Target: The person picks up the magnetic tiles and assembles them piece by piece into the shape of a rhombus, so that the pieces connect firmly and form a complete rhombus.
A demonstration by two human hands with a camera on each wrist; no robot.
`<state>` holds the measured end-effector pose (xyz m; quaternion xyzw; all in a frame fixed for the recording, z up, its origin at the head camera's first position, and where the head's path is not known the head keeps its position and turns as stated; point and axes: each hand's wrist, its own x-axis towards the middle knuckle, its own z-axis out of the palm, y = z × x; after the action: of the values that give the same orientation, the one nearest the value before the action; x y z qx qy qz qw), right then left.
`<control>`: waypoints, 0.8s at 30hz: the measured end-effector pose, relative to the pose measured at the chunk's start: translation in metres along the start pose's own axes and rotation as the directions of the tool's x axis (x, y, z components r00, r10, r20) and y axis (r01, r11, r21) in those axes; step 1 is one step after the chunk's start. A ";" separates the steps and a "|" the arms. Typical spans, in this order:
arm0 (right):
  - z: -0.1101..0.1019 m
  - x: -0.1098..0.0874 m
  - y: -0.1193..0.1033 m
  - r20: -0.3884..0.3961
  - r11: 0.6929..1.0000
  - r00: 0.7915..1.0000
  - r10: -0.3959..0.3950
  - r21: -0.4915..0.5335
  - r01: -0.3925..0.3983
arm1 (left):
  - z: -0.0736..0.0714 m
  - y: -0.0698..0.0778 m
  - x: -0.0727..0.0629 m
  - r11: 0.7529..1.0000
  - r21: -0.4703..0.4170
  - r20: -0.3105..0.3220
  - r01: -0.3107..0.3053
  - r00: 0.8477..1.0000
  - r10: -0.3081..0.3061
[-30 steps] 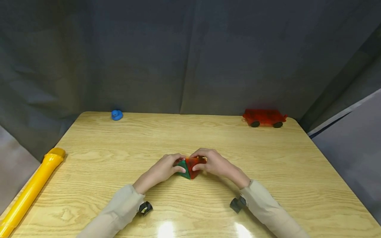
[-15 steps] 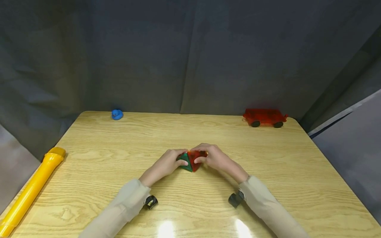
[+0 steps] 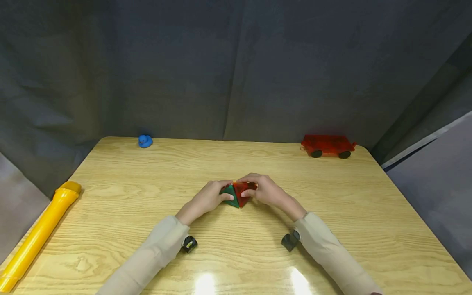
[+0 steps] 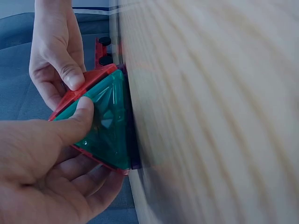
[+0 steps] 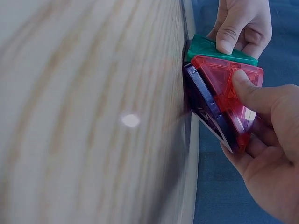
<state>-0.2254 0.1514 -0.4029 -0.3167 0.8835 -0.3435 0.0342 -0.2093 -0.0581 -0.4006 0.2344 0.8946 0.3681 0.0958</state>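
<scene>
Both hands hold a small pyramid of translucent magnetic tiles low over the middle of the table. My left hand (image 3: 206, 198) grips its left side, thumb lying across a green triangular tile (image 4: 110, 128). My right hand (image 3: 268, 192) pinches the other side, thumb against a red triangular tile (image 5: 215, 74). In the head view the green and red faces meet along an edge that points toward me. A dark purple tile (image 5: 205, 95) forms the underside, close to the tabletop. The fingers behind the pyramid hide most of its far faces.
A blue toy duck (image 3: 145, 141) sits at the table's back left. The red toy car base (image 3: 328, 144) with black wheels stands at the back right. Along the left edge lies a yellow toy microphone (image 3: 44, 229). Dark curtain (image 3: 169, 69) hangs behind the wooden table (image 3: 177, 164).
Both hands have moved the tile pyramid away from me across the table and slightly to the right, keeping their grip. The duck, car base and microphone stay put.
</scene>
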 end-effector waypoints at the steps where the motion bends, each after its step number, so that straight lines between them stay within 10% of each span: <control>1: 0.000 0.000 0.000 0.000 1.000 1.000 0.005 -0.001 -0.005 | 0.000 0.000 0.000 1.000 0.002 0.002 0.001 1.000 -0.001; 24: -0.005 -0.010 0.002 0.006 0.995 0.995 0.095 0.011 -0.095 | -0.004 -0.010 -0.007 0.999 0.013 0.054 0.043 0.998 -0.044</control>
<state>-0.2195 0.1608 -0.4020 -0.2750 0.8955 -0.3455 0.0549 -0.2082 -0.0702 -0.4045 0.2254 0.8987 0.3543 0.1266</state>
